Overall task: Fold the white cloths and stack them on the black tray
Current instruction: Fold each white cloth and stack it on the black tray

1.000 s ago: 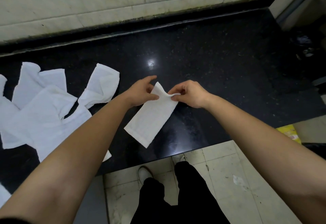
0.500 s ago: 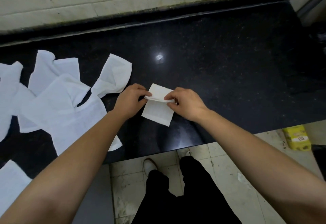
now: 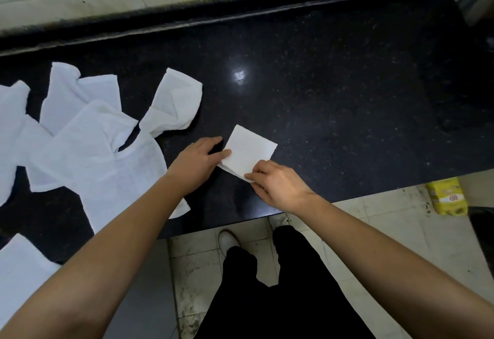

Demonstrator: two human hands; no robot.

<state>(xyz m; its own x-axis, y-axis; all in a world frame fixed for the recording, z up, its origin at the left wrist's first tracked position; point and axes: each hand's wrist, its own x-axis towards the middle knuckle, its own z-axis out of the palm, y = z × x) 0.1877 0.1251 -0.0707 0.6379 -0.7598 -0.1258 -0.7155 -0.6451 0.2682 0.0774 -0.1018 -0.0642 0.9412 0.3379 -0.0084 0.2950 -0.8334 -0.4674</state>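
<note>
The right hand [image 3: 278,186] pinches the cloth's [image 3: 250,150] near corner. The left hand [image 3: 199,162], fingers straight, presses its 9 o'clock edge. A second ago a long strip, it now lies as a small square on the bench [image 3: 347,98], probably ready for stacking. Unfolded cloths [image 3: 93,157] wait at 9 o'clock; no tray shows.

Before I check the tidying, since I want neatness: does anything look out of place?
The unfolded cloths lie crumpled and overlapping on the left of the counter, and a yellow packet sits on the floor at right. The folded cloth looks neat.
</note>
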